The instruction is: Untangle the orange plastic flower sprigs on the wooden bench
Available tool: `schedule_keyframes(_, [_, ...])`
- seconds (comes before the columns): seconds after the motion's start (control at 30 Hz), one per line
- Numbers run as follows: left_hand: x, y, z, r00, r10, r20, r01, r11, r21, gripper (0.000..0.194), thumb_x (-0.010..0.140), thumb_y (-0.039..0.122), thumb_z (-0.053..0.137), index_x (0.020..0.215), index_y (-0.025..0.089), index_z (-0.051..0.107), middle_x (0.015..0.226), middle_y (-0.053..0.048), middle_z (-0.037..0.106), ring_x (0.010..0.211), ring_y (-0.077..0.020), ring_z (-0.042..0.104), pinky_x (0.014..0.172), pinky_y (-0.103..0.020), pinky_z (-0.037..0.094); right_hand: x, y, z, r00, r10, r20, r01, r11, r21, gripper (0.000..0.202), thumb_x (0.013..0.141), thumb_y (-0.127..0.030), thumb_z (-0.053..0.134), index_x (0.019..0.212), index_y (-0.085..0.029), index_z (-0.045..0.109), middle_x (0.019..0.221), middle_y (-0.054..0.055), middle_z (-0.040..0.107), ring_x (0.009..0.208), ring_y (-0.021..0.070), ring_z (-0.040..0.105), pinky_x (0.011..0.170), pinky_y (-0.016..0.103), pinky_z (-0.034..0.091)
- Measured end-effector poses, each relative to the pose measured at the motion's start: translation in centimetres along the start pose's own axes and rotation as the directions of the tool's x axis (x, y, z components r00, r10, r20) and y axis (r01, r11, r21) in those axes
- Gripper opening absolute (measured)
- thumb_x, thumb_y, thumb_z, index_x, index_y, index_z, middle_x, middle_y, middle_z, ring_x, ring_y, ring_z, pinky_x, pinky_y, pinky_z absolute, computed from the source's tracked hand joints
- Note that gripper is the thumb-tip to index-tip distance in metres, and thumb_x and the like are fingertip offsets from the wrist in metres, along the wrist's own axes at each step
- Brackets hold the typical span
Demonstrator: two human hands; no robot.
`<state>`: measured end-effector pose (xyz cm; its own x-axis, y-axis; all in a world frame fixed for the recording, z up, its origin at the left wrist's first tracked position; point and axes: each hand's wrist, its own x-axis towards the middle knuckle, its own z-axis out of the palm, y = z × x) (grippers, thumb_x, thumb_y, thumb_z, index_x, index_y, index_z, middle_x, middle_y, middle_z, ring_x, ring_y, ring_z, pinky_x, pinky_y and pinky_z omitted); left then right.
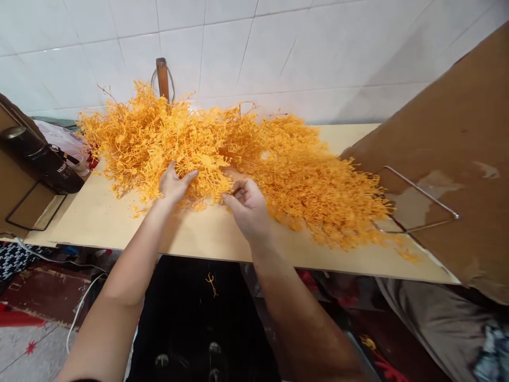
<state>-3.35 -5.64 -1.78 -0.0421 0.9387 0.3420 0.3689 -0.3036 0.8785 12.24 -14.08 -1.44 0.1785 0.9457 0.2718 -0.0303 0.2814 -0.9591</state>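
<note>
A big tangled heap of orange plastic-looking branching sprigs (159,132) covers the left and middle of the wooden tabletop (119,220). My left hand (174,185) reaches into its front edge, thumb spread from the fingers, some of which the sprigs hide. Close by on the right, thumb and fingers of my right hand (248,207) are pinched together at the end of an orange sprig (220,188). Another dense bunch of orange sprigs (318,185) stretches to the right, its stems toward the middle. One loose sprig piece (212,285) lies on my dark clothing.
Cardboard (445,159) with a metal wire bracket (421,191) stands at the right. On the left are a black vacuum bottle (43,159) and a clear plastic bag (59,135). A brown strap-like handle (162,79) rises behind the heap against the white tiled wall (318,48).
</note>
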Motion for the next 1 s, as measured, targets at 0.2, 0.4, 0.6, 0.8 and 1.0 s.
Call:
schedule_keyframes(0.2, [0.5, -0.3, -0.5, 0.999, -0.047, -0.008, 0.045, 0.985, -0.167, 0.063, 0.063, 0.045, 0.070, 0.114, 0.013, 0.050, 0.115, -0.013, 0.060, 0.106, -0.0217, 0.058, 0.098, -0.038, 0.042, -3.4, 0.4, -1.5, 0.999, -0.032, -0.029, 0.028, 0.990, -0.140, 0.014, 0.076, -0.025, 0.054, 0.087, -0.019, 0.048, 0.080, 0.001, 0.053, 0.071, 0.0104, 0.054, 0.063, 0.025, 0.047])
schedule_keyframes(0.4, [-2.9, -0.8, -0.7, 0.976, 0.089, -0.199, -0.056, 0.984, 0.167, 0.076, 0.063, 0.051, 0.068, 0.126, 0.019, 0.040, 0.128, -0.013, 0.043, 0.123, -0.0239, 0.042, 0.103, -0.038, 0.035, -12.3, 4.8, -3.3, 0.784, 0.215, 0.582, 0.086, 0.891, -0.446, 0.015, 0.082, -0.021, 0.048, 0.093, -0.018, 0.058, 0.088, 0.006, 0.058, 0.071, 0.0129, 0.058, 0.067, 0.027, 0.048])
schedule_keyframes(0.6, [-10.4, -0.1, 0.0, 0.910, 0.334, -0.247, -0.226, 0.896, 0.382, 0.047, 0.077, 0.035, 0.057, 0.120, 0.018, 0.045, 0.119, -0.013, 0.043, 0.117, -0.0217, 0.042, 0.095, -0.037, 0.040, -15.0, 13.6, -3.6, 0.706, 0.587, 0.396, 0.054, 0.513, -0.856, 0.038, 0.081, -0.019, 0.049, 0.117, -0.010, 0.053, 0.125, 0.019, 0.046, 0.116, 0.0285, 0.045, 0.098, 0.041, 0.038])
schedule_keyframes(0.8, [-10.2, 1.4, -0.2, 0.944, 0.326, -0.057, -0.288, 0.893, 0.346, 0.022, 0.082, 0.024, 0.050, 0.101, 0.018, 0.056, 0.096, -0.006, 0.059, 0.085, -0.0134, 0.055, 0.082, -0.031, 0.044, -15.1, 16.7, -3.6, 0.653, 0.630, 0.421, -0.004, 0.558, -0.830, 0.022, 0.073, -0.002, 0.046, 0.088, -0.010, 0.060, 0.105, 0.019, 0.057, 0.103, 0.0267, 0.053, 0.091, 0.043, 0.040])
schedule_keyframes(1.0, [-8.3, 1.7, 0.4, 0.990, 0.139, 0.016, -0.140, 0.984, 0.111, 0.024, 0.081, 0.027, 0.052, 0.102, 0.015, 0.056, 0.098, -0.008, 0.061, 0.084, -0.0117, 0.056, 0.075, -0.025, 0.045, -14.8, 15.2, -4.9, 0.666, 0.618, 0.418, -0.248, 0.712, -0.657, 0.018, 0.080, -0.008, 0.041, 0.091, -0.014, 0.054, 0.095, 0.010, 0.062, 0.084, 0.0146, 0.060, 0.078, 0.032, 0.049])
